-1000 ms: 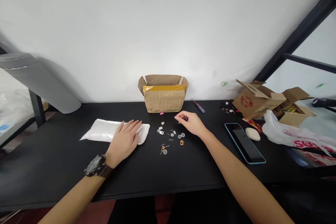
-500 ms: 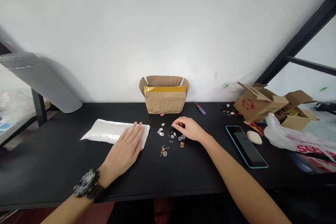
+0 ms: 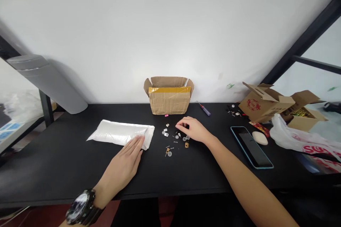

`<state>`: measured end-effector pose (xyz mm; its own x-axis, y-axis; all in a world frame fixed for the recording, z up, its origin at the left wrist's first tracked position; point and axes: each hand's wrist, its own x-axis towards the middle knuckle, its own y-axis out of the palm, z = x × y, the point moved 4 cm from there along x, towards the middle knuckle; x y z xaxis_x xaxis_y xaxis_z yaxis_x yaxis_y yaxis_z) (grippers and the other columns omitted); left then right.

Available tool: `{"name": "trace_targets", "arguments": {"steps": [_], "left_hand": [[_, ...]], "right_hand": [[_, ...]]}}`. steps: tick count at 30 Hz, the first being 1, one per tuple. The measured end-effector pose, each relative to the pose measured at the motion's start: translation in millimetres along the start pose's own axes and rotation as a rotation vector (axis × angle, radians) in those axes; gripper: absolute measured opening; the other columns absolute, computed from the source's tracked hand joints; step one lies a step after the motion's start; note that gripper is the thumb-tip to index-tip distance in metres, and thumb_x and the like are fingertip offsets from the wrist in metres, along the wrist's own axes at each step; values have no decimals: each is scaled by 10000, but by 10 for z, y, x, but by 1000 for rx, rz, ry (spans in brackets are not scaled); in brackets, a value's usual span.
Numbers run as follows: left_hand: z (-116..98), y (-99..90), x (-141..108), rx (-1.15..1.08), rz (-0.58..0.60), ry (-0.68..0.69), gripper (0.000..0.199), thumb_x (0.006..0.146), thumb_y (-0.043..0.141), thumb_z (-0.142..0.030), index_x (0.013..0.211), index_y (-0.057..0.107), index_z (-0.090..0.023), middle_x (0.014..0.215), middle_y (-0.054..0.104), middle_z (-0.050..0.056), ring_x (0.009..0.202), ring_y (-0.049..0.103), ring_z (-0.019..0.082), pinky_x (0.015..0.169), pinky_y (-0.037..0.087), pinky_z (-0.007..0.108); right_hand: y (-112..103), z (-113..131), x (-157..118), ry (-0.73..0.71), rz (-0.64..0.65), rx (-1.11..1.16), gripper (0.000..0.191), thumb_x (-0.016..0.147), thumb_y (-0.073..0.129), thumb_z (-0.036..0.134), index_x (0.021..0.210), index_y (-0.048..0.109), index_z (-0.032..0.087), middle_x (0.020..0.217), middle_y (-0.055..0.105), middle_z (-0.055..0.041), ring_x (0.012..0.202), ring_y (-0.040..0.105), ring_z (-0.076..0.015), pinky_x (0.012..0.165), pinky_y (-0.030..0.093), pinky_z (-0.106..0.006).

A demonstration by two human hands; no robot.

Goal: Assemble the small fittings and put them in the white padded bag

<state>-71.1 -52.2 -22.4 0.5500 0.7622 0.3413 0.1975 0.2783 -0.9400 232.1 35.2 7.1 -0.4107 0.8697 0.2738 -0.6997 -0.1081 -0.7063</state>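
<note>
My left hand (image 3: 126, 161) lies flat with fingers stretched out, its fingertips on the right part of a white plastic mailer bag (image 3: 117, 133). A black watch is on that wrist. Over the small parts at the middle of the table, my right hand (image 3: 193, 129) has thumb and forefinger pinched together; whatever is between them is too small or hidden to make out. Around it lie white plates (image 3: 166, 134), clear round discs (image 3: 169, 154), small springs (image 3: 175, 142), a brown piece (image 3: 167, 150) and another brown piece (image 3: 187, 145).
An open cardboard box (image 3: 170, 103) stands against the wall, a screwdriver (image 3: 204, 109) to its right. Further right are a phone (image 3: 252, 147), a white rounded object (image 3: 259, 138), more cardboard boxes (image 3: 263, 108) and a plastic bag (image 3: 290, 138). A grey cylinder (image 3: 53, 85) leans at left.
My left hand has slid down and toward me on the white bag, so fewer of its fingers overlap it. My right hand keeps nearly the same pinch; the view has shifted slightly.
</note>
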Motion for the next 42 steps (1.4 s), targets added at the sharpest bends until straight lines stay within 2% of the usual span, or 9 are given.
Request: {"name": "trace_targets", "arguments": {"steps": [4,8,13,18,23,27,31,36,42], "left_hand": [[140,-32,6,49,20,98,596,981,383,-95,1566,408,-206,1584,472,80,1511,367,278,1266,309,521],[228,-115,27,66,53,159,535,967,466,-118,1474,538,-273,1437,632,44,1464,445,305,1280,236,574],[151,-128,66,65,7,122,376,1005,508,-216,1350,645,-278,1295,711,57,1283,609,307,1179,397,541],[30,-183,160,39,-17,48,311,1007,526,-289,1267,691,-250,1199,733,88,1183,628,334,982,517,525],[-81,-241,641,-179,-50,24,333,1040,448,-288,1245,705,-233,1203,725,89,1142,656,269,1020,530,468],[-151,-78,1257,-355,-49,87,409,1049,393,-236,1393,614,-212,1411,637,74,1288,602,229,1131,488,430],[-170,189,1634,-355,11,159,412,1009,415,-140,1360,629,-167,1370,658,105,1266,611,236,1103,505,415],[-119,375,1655,-316,24,164,421,974,430,-86,1333,643,-138,1337,658,134,1260,597,257,1111,492,440],[-59,386,1640,-335,21,151,437,959,416,-56,1316,655,-140,1317,663,126,1250,597,244,1120,490,435]], "right_hand": [[-47,-59,3,17,-51,-5,200,1002,600,385,945,748,262,862,715,-21,857,630,-197,774,488,-337],[-37,-50,5,18,-62,1,201,1005,593,383,944,746,267,873,727,-18,853,630,-197,773,489,-341],[-24,-7,6,21,-54,8,201,1005,591,385,944,745,270,872,729,-18,863,634,-200,773,493,-341],[-31,-9,8,26,-50,11,197,1007,589,375,942,743,270,889,737,-17,873,637,-198,778,493,-341],[-19,-61,22,43,-52,-5,219,1006,586,380,918,751,265,885,743,-21,843,644,-199,780,496,-346],[-16,-156,27,62,-28,-22,205,992,606,376,934,762,256,854,725,-22,814,644,-196,752,496,-333],[-8,-220,21,47,40,8,161,965,656,364,958,775,256,872,708,-25,824,645,-193,751,504,-323],[16,-205,27,-1,95,-17,119,941,705,350,1011,789,303,927,712,-18,903,649,-202,861,491,-347],[36,-182,32,2,119,-35,84,933,722,355,938,788,304,917,711,-5,915,641,-205,885,464,-355]]}}
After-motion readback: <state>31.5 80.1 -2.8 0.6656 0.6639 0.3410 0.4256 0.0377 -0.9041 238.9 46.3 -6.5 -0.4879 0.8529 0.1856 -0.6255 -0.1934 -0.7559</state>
